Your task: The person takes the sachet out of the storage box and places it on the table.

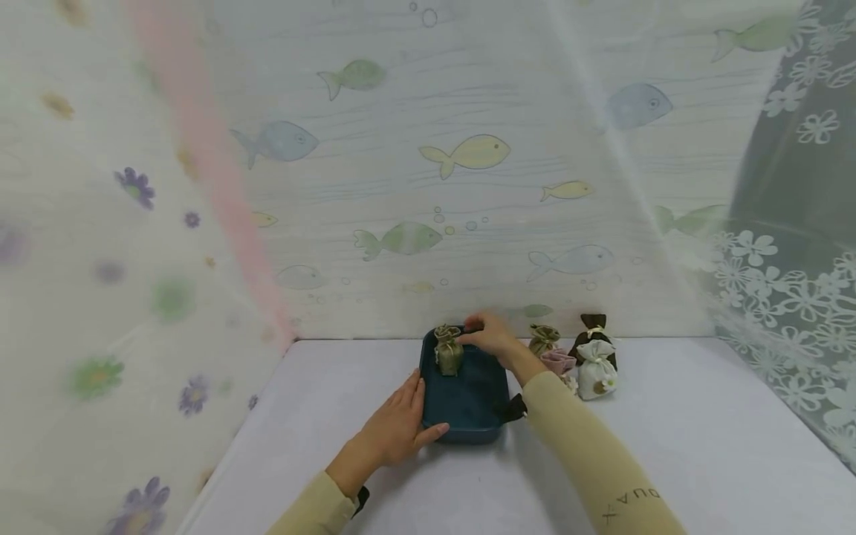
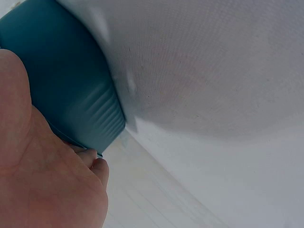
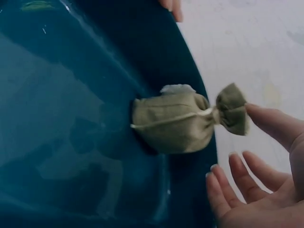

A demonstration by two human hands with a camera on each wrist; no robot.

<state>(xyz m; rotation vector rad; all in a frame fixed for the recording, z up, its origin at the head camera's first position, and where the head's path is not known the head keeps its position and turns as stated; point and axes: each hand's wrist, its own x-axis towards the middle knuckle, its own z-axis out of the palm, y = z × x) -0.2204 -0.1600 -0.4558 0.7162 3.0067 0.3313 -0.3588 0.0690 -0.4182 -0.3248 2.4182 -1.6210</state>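
Note:
A dark blue plastic basin [image 1: 468, 394] sits on the white table. My left hand [image 1: 397, 420] lies along its left wall with straight fingers, the thumb over the near rim; in the left wrist view the palm is against the outer wall. Inside, at the far left corner, an olive-green drawstring pouch [image 3: 173, 123] stands upright against the wall. My right hand [image 3: 261, 185] is at the far rim, fingers loosely spread; one fingertip is at the pouch's tied top. A dark brown pouch [image 1: 515, 409] pokes over the basin's near right rim.
Right of the basin, beyond my right forearm, stand several more pouches: a green one [image 1: 545, 338], a pink one [image 1: 558, 361], a white one [image 1: 597, 371] and a dark brown one [image 1: 593, 322]. A fish-print curtain [image 1: 401, 186] hangs behind the table's back edge.

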